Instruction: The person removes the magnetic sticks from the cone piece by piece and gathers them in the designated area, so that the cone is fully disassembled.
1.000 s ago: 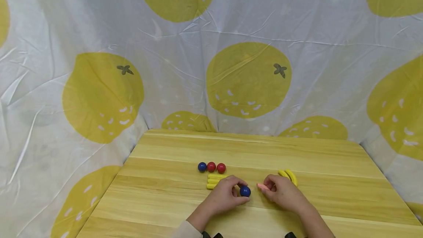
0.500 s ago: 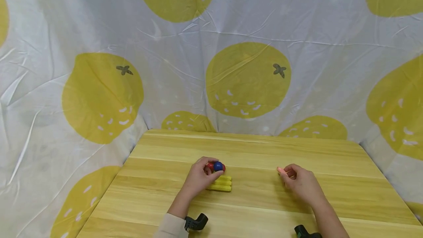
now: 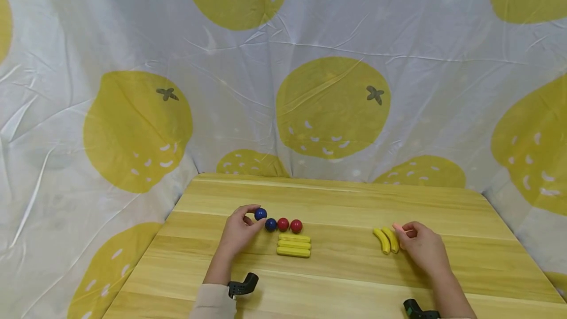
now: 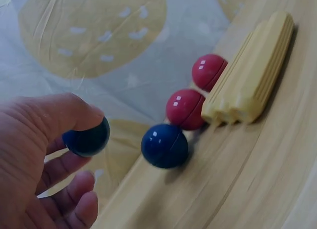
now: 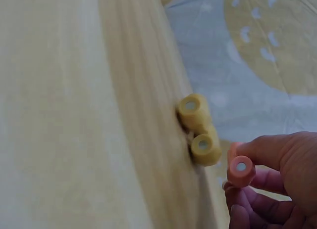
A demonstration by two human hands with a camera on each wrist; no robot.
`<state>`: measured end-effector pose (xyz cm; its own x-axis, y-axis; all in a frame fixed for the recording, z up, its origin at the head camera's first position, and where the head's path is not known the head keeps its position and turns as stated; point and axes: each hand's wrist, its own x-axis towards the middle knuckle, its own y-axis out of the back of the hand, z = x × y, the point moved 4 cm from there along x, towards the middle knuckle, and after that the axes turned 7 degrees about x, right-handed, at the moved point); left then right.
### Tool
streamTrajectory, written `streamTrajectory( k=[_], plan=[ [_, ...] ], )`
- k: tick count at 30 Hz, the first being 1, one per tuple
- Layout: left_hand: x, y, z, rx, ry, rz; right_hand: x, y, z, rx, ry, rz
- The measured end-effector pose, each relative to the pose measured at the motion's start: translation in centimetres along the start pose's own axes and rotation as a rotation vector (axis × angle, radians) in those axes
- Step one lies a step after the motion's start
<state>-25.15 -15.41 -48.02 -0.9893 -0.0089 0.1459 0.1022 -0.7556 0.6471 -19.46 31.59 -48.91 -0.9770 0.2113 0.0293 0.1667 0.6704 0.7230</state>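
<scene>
My left hand (image 3: 236, 233) pinches a blue ball (image 3: 260, 214) between thumb and fingers, just left of a row of balls. That row holds another blue ball (image 3: 270, 224) and two red balls (image 3: 282, 224). Below it lie several straight yellow sticks (image 3: 294, 245), side by side. On the right, my right hand (image 3: 423, 247) pinches a salmon-pink stick (image 3: 399, 228), whose end in the right wrist view bears a round metallic disc (image 5: 241, 166). Directly left of it, two curved yellow sticks (image 3: 382, 241) lie beside each other; their ends carry similar discs.
The wooden table (image 3: 336, 284) carries these pieces, with bare wood between the left and right groups. A lemon-print cloth (image 3: 243, 112) hangs behind and along the sides. Black wrist cameras (image 3: 243, 284) sit on both wrists.
With the blue ball, my left hand has travelled left, over the row to its left end. My right hand has carried the pink stick rightward, past the curved yellow sticks.
</scene>
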Motion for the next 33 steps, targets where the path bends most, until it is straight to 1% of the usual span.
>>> streamTrajectory(
  k=[3, 6, 10, 15, 22, 29, 33],
  plan=[
    [0.1, 0.3, -0.9, 0.034, 0.034, -0.016, 0.2, -0.2, 0.6, -0.008, -0.012, -0.003],
    [0.2, 0.3, -1.4, 0.065, 0.050, -0.045, 0.3, -0.4, 1.1, -0.018, -0.021, -0.009],
    [0.2, 0.0, -1.7, 0.112, 0.060, -0.087, 0.3, -0.5, 1.5, -0.016, -0.031, -0.024],
    [0.1, -0.4, -1.8, 0.168, 0.064, -0.116, 0.5, -0.5, 1.7, -0.013, -0.043, -0.037],
    [0.1, -0.9, -2.1, 0.183, 0.069, -0.115, 0.8, -0.7, 2.0, -0.022, -0.036, -0.024],
    [0.1, -1.2, -2.1, 0.202, 0.061, -0.110, 1.0, -0.7, 1.9, -0.012, -0.042, -0.033],
    [0.1, -1.2, -2.0, 0.201, 0.058, -0.106, 1.1, -0.7, 1.9, -0.015, -0.035, -0.026]
  ],
)
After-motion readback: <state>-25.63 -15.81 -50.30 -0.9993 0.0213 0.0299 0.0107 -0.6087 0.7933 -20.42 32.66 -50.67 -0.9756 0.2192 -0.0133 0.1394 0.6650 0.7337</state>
